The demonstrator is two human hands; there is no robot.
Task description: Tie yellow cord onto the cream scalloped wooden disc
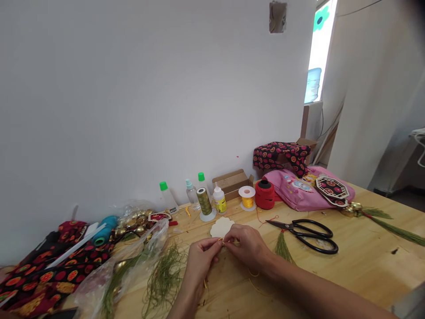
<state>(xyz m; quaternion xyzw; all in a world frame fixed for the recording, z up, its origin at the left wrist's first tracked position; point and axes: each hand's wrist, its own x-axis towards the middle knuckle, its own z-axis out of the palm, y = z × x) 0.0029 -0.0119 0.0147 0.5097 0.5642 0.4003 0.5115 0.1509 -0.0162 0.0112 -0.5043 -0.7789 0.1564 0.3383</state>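
Observation:
My left hand (pixel 205 255) and my right hand (pixel 246 244) meet over the front of the wooden table, their fingertips nearly touching. Both are closed in a pinch on a thin yellow cord (pixel 221 239); loose yellow strands hang below my wrists. Just behind the fingers lies a pale scallop-edged disc (pixel 222 227). To the right of my right hand are black-handled scissors (pixel 303 231), blades pointing left, with a green tassel (pixel 283 248) by them. A tangle of green thread (pixel 165 271) lies left of my left hand.
Along the wall stand a green thread cone (pixel 203 202), a yellow-labelled glue bottle (pixel 219 199), a yellow cord spool (pixel 247 198) and a red thread cone (pixel 264 195). Patterned fabric (pixel 40 274) and a plastic bag (pixel 99 279) cover the left side. A pink cloth bag (pixel 295 190) lies at right.

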